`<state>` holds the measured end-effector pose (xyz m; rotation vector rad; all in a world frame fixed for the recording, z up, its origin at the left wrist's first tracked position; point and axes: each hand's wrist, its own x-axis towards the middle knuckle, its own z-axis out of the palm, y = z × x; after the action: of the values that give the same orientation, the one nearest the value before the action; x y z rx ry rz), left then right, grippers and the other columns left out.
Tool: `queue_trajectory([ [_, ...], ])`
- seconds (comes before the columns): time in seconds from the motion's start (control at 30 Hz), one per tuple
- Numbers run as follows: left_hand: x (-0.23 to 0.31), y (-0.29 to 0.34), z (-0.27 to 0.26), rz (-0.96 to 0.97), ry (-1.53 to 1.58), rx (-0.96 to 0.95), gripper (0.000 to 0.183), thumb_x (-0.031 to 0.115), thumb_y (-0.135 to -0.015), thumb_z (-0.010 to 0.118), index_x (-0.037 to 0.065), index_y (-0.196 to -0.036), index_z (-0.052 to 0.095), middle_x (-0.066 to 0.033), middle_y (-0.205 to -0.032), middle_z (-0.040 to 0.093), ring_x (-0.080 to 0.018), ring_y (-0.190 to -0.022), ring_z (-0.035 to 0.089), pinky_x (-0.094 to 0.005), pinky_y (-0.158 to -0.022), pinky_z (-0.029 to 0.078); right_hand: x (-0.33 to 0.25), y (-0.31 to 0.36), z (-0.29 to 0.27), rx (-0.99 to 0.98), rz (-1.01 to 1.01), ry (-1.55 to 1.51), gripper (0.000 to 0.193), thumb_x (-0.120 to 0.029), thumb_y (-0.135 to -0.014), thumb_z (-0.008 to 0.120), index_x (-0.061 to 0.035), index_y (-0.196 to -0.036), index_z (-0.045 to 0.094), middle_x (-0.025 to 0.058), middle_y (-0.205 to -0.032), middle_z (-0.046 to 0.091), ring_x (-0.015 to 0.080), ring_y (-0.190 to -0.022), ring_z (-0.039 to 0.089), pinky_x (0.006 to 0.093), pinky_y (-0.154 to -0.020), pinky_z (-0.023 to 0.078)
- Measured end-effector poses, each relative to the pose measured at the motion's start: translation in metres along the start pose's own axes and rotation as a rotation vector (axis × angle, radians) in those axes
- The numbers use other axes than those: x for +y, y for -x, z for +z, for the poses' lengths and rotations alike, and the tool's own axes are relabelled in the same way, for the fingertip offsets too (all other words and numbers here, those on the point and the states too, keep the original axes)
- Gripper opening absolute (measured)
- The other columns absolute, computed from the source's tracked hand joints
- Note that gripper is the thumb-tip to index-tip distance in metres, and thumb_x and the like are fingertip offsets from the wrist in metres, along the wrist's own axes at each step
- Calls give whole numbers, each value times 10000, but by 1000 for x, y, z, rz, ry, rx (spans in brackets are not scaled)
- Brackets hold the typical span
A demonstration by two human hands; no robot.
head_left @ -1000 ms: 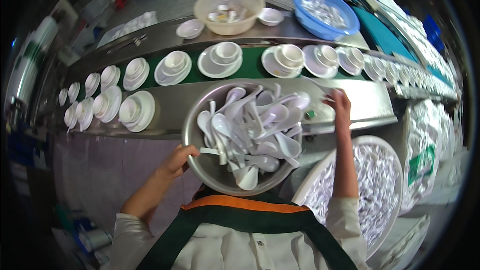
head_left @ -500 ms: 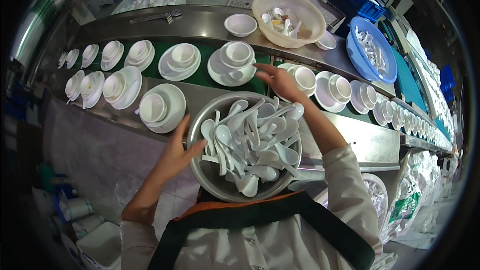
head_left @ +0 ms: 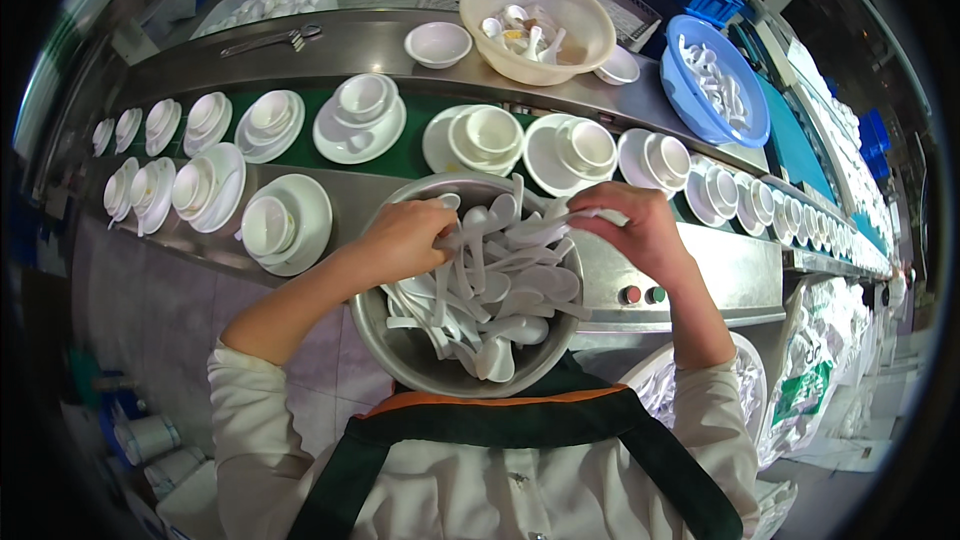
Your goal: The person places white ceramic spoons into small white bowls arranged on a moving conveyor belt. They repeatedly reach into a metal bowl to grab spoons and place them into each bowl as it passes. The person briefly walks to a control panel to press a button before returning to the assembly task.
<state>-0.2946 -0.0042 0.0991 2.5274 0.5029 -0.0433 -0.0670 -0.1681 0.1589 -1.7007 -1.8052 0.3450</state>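
A round steel basin (head_left: 365, 325) heaped with white soup spoons (head_left: 490, 285) sits against my front. My left hand (head_left: 412, 238) is closed over the basin's left side, fingers curled round a spoon whose bowl (head_left: 450, 202) peeks out above them. At the right rim, my right hand (head_left: 640, 225) pinches a white spoon (head_left: 545, 227) by its handle, its bowl lying over the heap. Just beyond the basin is a plate with a bowl (head_left: 492, 130) stacked on it; another set (head_left: 362, 105), left of it, has a spoon on its plate.
A green conveyor belt (head_left: 415, 155) carries rows of plate-and-bowl sets left and right. More sets (head_left: 270, 225) stand on the near steel ledge. Behind are a small bowl (head_left: 438, 44), a cream tub (head_left: 600, 35), a blue basin of spoons (head_left: 755, 120) and tongs (head_left: 262, 40).
Both hands have moved to the spoons: the left from beside the basin, the right back from the belt, and both have closed. The dish sets on the belt have shifted left.
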Motion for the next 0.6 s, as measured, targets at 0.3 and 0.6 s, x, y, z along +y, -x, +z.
queue_trajectory([
  [0.3,-38,-16,-45,-123,495,582,125,89,-861,565,30,-950,499,-11,-651,552,-72,-464,478,-223,-368,357,125,20,53,396,295,-197,114,-25,-797,646,-33,-910,636,62,-784,666,156,-733,659,262,-657,503],
  [0.6,-176,-73,-22,-717,676,206,240,68,-821,433,-138,-847,553,-223,-693,617,-280,-468,612,-360,-398,498,134,-41,103,284,189,161,234,-321,-861,584,-133,-967,675,112,-853,656,276,-767,634,357,-649,495],
])
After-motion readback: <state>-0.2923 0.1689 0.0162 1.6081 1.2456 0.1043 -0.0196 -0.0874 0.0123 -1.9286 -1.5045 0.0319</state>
